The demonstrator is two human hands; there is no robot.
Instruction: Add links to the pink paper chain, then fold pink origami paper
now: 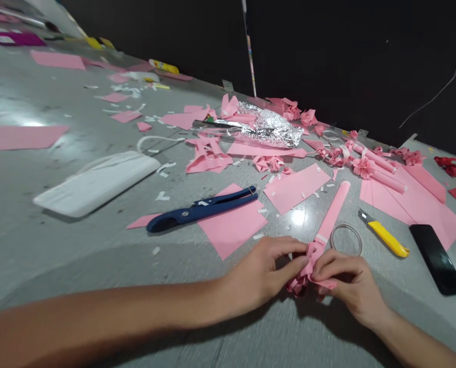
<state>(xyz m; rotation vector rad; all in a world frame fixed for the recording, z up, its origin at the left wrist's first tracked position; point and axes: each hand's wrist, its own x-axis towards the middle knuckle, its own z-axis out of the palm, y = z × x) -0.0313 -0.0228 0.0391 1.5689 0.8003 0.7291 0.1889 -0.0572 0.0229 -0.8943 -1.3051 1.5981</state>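
A pink paper flower [303, 276] sits at the near end of a rolled pink paper stem [333, 212] that lies on the grey table [40, 245]. My left hand [262, 273] pinches the flower's petals from the left, fingers closed on them. From the right, my right hand [350, 286] grips the same flower, its fingers curled around the pink paper. A clear tape ring [346, 238] lies just beyond my right hand.
Blue-handled scissors [203, 208] rest on a pink sheet [233, 222]. A yellow utility knife [385, 234] and a black phone [437, 258] lie at right. A white face mask [97, 181], crumpled foil [272, 125], finished pink flowers [366, 163] and scraps cover the far table.
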